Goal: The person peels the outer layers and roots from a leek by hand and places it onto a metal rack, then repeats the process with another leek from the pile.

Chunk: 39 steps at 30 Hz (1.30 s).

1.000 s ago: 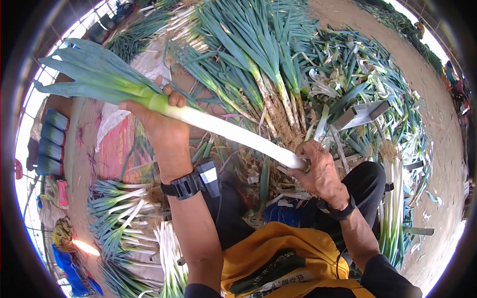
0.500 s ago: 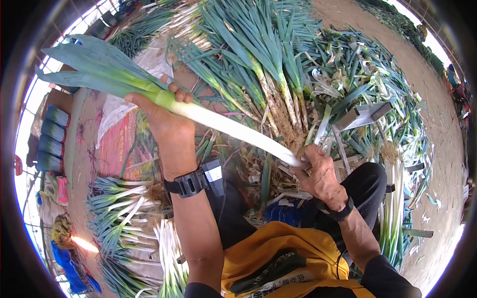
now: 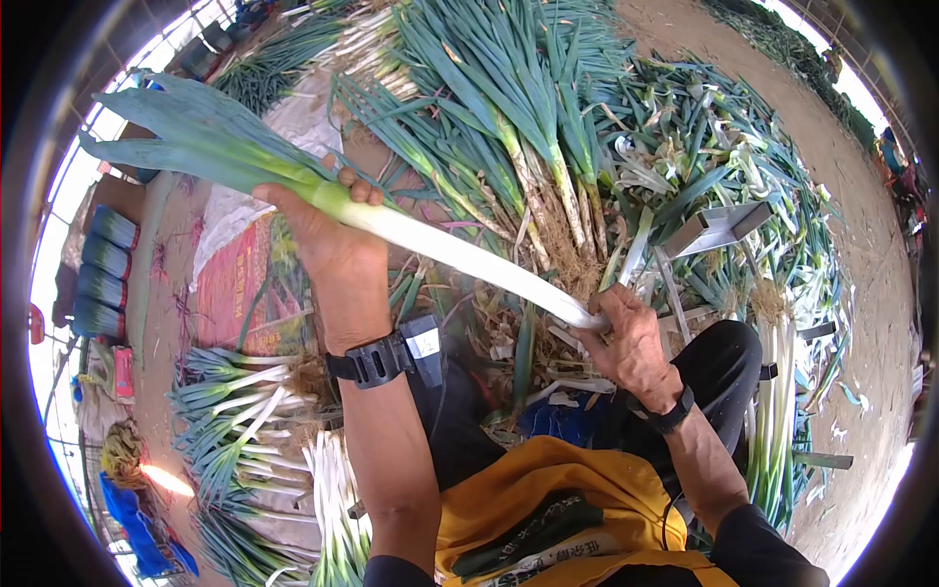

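Note:
A long green onion (image 3: 460,261) slants across the view, its green leaves toward the upper left and its bare white shank toward the lower right. My left hand (image 3: 335,235) is wrapped round it where the green turns white. At the root end, the fingers of my right hand (image 3: 626,333) are closed on the tip of the shank and hide part of it. Beyond it stands a bundle of unpeeled green onions (image 3: 533,147) with brown, dirty roots.
A metal bracket (image 3: 717,230) stands right of my right hand, before a heap of stripped leaves (image 3: 743,127). Peeled green onions (image 3: 249,411) lie at lower left, and more white stalks (image 3: 776,391) rest upright at right. A red printed sack (image 3: 230,293) lies on the ground.
My left hand and the leafy end of the green onion have shifted slightly right and down. Both hands keep their hold; the right has hardly moved.

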Tool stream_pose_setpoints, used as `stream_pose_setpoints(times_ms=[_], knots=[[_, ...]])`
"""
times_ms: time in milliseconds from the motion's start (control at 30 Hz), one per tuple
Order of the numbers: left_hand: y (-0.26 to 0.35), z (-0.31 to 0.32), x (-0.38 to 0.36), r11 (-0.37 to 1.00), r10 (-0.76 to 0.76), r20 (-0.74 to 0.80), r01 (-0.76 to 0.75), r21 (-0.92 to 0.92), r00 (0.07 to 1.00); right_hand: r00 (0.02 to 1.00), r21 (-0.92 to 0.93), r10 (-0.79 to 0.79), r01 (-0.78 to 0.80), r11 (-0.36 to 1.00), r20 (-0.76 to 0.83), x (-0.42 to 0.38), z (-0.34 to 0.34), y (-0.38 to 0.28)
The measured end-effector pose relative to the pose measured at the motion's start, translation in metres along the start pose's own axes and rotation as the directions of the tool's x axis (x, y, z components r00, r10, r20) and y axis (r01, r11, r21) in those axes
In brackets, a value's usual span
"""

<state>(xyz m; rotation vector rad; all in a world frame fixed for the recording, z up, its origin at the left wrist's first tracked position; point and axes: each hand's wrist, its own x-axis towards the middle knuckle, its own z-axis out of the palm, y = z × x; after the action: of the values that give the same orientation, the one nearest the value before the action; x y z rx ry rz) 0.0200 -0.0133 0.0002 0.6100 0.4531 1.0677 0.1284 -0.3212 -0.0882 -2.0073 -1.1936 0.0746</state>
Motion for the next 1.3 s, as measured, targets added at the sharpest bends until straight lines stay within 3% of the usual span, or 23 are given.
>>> stream_pose_setpoints(times_ms=[67,233,400,500,567,600,633,667,700,733,800,833,900,933,1000,1067,1133,1300], knots=[[-0.001,0.002,-0.003,1.000,-0.003,0.003,0.003,0.004,1.000,0.989,-0.034,-0.148,0.147,0.988,-0.015,0.001,0.002,0.007],[-0.004,0.001,-0.002,1.000,-0.003,-0.018,0.003,-0.011,1.000,0.994,-0.083,-0.113,0.114,0.990,0.009,-0.002,0.001,0.004],[-0.004,0.004,-0.002,0.999,-0.022,-0.203,0.016,-0.031,0.979,0.987,-0.117,-0.161,0.160,0.980,0.000,-0.001,-0.003,0.001],[-0.003,0.000,-0.002,1.000,0.023,-0.232,-0.027,-0.016,0.972,0.983,-0.134,-0.179,0.182,0.974,0.034,0.002,-0.006,0.002],[-0.002,-0.005,-0.006,0.999,0.040,-0.192,-0.046,-0.027,0.981,0.981,0.082,-0.178,0.172,0.982,0.072,0.006,-0.010,0.013],[-0.001,-0.007,-0.007,0.997,0.055,-0.148,-0.061,-0.038,0.987,0.981,0.082,-0.179,0.173,0.981,0.074,0.010,-0.016,0.011],[0.001,-0.002,-0.008,0.997,0.056,-0.149,-0.062,-0.039,0.987,0.988,0.147,-0.057,0.036,0.989,0.144,0.015,-0.026,0.004],[0.003,0.005,-0.008,0.993,-0.041,-0.196,0.020,-0.112,0.980,0.974,0.201,0.061,-0.106,0.974,0.220,0.019,-0.034,0.000],[0.004,0.009,-0.008,0.977,-0.141,-0.235,0.097,-0.190,0.962,0.974,0.199,0.061,-0.106,0.974,0.220,0.023,-0.039,0.001],[0.003,0.010,-0.009,0.977,-0.142,-0.235,0.098,-0.191,0.962,0.950,0.273,0.089,-0.175,0.946,0.298,0.027,-0.045,0.004],[0.003,0.012,-0.009,0.972,-0.109,-0.088,0.088,-0.218,0.990,0.885,0.334,0.160,-0.325,0.885,0.438,0.034,-0.056,0.007],[0.002,0.010,-0.007,0.972,-0.109,-0.088,0.087,-0.220,0.990,0.885,0.333,0.159,-0.324,0.885,0.438,0.034,-0.058,0.005],[-0.002,0.002,0.000,0.982,-0.032,0.122,0.054,-0.181,0.992,0.873,0.448,0.110,-0.347,0.824,0.475,0.032,-0.064,-0.001],[-0.002,-0.003,0.002,0.982,-0.032,0.121,0.054,-0.181,0.992,0.873,0.448,0.084,-0.327,0.832,0.481,0.029,-0.065,-0.006],[-0.003,-0.010,0.002,0.930,-0.027,0.176,0.089,-0.356,0.984,0.914,0.406,0.049,-0.226,0.885,0.404,0.019,-0.058,-0.014],[-0.003,-0.009,0.001,0.938,-0.028,0.138,0.074,-0.338,0.990,0.933,0.393,0.003,-0.155,0.906,0.360,0.013,-0.053,-0.019],[-0.002,-0.006,-0.002,0.946,-0.024,0.105,0.057,-0.320,0.994,0.956,0.233,-0.002,-0.070,0.970,0.293,0.009,-0.050,-0.025],[-0.004,0.001,-0.006,0.975,-0.044,-0.021,0.038,-0.218,0.999,0.953,0.191,-0.074,0.017,0.982,0.294,0.000,-0.039,-0.020]])
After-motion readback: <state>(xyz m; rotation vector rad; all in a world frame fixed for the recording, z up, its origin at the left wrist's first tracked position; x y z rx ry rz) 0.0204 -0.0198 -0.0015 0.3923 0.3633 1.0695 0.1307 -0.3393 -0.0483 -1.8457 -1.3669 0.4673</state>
